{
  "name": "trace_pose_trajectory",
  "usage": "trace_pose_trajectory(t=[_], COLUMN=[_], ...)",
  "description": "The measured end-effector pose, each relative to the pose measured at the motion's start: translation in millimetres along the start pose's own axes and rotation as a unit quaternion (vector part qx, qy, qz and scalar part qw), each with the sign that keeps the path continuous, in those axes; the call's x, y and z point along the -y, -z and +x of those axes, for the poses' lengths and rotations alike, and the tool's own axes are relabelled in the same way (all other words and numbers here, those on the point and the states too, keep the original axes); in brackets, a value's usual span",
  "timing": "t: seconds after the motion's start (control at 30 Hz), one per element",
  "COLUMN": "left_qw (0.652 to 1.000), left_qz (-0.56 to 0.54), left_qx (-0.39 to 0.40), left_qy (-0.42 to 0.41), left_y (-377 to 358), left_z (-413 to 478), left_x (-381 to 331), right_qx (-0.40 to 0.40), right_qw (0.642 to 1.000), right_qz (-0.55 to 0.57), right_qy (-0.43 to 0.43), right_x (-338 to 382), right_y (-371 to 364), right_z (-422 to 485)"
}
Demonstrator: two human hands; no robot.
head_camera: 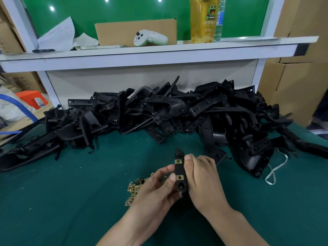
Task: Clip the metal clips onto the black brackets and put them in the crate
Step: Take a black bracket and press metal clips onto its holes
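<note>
Both my hands hold one black bracket (179, 169) upright over the green table. Two brass metal clips sit on it, one near the top (178, 161) and one lower down (179, 177). My left hand (156, 189) pinches the bracket's left edge, its thumb against the lower clip. My right hand (200, 176) grips the right edge, thumb beside the upper clip. A small heap of loose metal clips (134, 189) lies on the table, partly hidden under my left hand. No crate is in view.
A big pile of black brackets (159, 110) spans the table behind my hands. A white cord (273, 171) lies at the right. The white shelf (150, 50) above carries a controller, a cardboard piece, papers and a yellow bottle. Cardboard boxes (292, 77) stand at the right.
</note>
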State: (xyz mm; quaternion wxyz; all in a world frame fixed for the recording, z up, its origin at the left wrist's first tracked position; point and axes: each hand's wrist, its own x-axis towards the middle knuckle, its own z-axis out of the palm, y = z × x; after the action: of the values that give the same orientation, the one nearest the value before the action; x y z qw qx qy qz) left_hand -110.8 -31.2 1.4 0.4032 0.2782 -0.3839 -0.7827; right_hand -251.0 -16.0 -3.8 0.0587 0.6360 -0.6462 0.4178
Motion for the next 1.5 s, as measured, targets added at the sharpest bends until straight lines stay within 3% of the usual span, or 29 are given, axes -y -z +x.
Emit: trace_pose_trajectory(t=[0.07, 0.13, 0.17, 0.23, 0.3, 0.37, 0.43, 0.9, 1.23, 1.3, 1.43, 1.5], left_qw=[0.996, 0.965, 0.923, 0.792, 0.685, 0.607, 0.569, 0.565, 0.582, 0.640, 0.858, 0.934], left_qz=[0.085, 0.234, 0.342, 0.569, 0.710, 0.784, 0.809, 0.778, 0.758, 0.699, 0.405, 0.244], left_qx=[-0.023, -0.069, -0.099, -0.115, -0.071, -0.036, -0.048, -0.117, -0.129, -0.170, -0.210, -0.196], left_qy=[-0.028, -0.100, -0.144, -0.189, -0.147, -0.122, -0.143, -0.247, -0.264, -0.270, -0.236, -0.174], left_y=[2.3, 13.5, 22.4, 43.7, 60.0, 66.5, 66.2, 48.4, 51.4, 49.8, 39.4, 33.8], left_z=[0.1, 0.8, 0.4, -2.8, -5.0, -2.8, 1.1, 5.9, 4.1, 3.3, 6.1, 8.4], left_x=[-5.4, -16.1, -23.7, -37.5, -41.5, -34.2, -25.9, -24.2, -25.5, -28.1, -31.5, -32.5], right_qx=[-0.007, -0.014, -0.011, -0.002, 0.006, 0.013, 0.022, 0.036, 0.042, 0.041, 0.025, 0.020], right_qw=[1.000, 1.000, 1.000, 0.999, 0.998, 0.997, 0.996, 0.996, 0.996, 0.996, 0.997, 0.997], right_qz=[0.005, -0.006, -0.010, -0.015, -0.020, -0.017, -0.017, -0.020, -0.024, -0.024, -0.023, -0.024], right_qy=[-0.006, -0.009, -0.016, -0.037, -0.059, -0.074, -0.083, -0.082, -0.079, -0.080, -0.072, -0.070], right_x=[-2.3, -5.4, -7.7, -11.7, -13.6, -15.0, -15.5, -15.6, -16.1, -16.0, -17.6, -17.9], right_y=[-1.5, -3.1, -3.4, -3.7, -2.6, -1.2, -0.7, -3.2, -2.4, -2.7, -4.6, -5.2], right_z=[-0.4, -0.5, -0.3, -0.3, 0.2, 1.0, 1.1, -1.1, -0.8, -0.7, -0.2, 0.3])
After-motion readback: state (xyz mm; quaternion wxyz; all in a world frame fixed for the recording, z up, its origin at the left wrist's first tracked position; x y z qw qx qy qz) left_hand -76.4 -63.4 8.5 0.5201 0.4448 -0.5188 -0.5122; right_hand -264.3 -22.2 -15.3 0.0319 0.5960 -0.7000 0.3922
